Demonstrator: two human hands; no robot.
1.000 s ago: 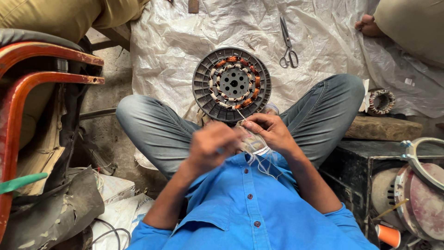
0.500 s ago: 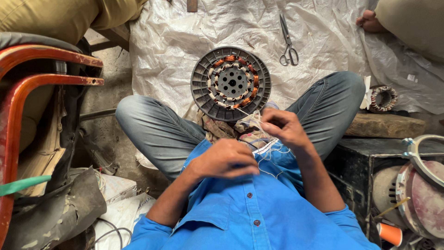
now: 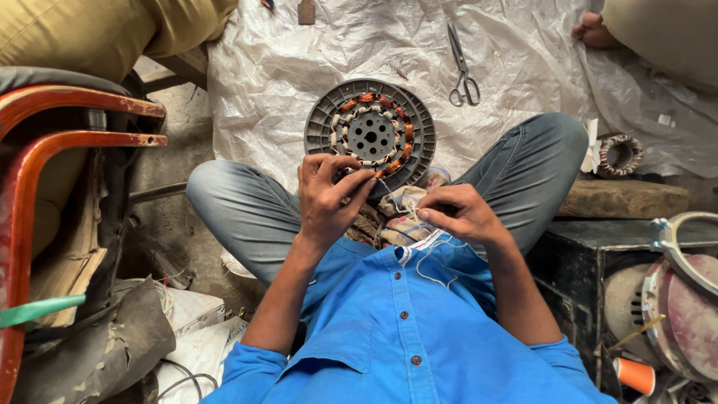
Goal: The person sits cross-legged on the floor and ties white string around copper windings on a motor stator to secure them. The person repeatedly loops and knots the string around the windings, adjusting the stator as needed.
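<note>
I sit cross-legged in a blue shirt and grey jeans. A round grey motor stator [image 3: 370,135] with copper windings lies on a white plastic sheet [image 3: 299,67] in front of my legs. My left hand [image 3: 327,196] is raised at the stator's near edge, its fingertips pinched on a thin white thread [image 3: 430,258]. My right hand [image 3: 458,213] rests lower, over my lap, fingers closed on the same thread, which loops loosely over my shirt. A bundle of cloth [image 3: 400,217] lies between my legs.
Scissors [image 3: 462,69] lie on the sheet beyond the stator. A red metal chair frame [image 3: 45,142] stands at the left. A smaller wound coil [image 3: 618,153] and a stone slab [image 3: 621,198] sit at the right, with a black box [image 3: 591,262] and motor parts [image 3: 680,299]. Another person's foot [image 3: 594,31] shows top right.
My left hand has moved up from my lap to the stator's near edge. My right hand dropped lower toward my shirt, leaving the thread slack.
</note>
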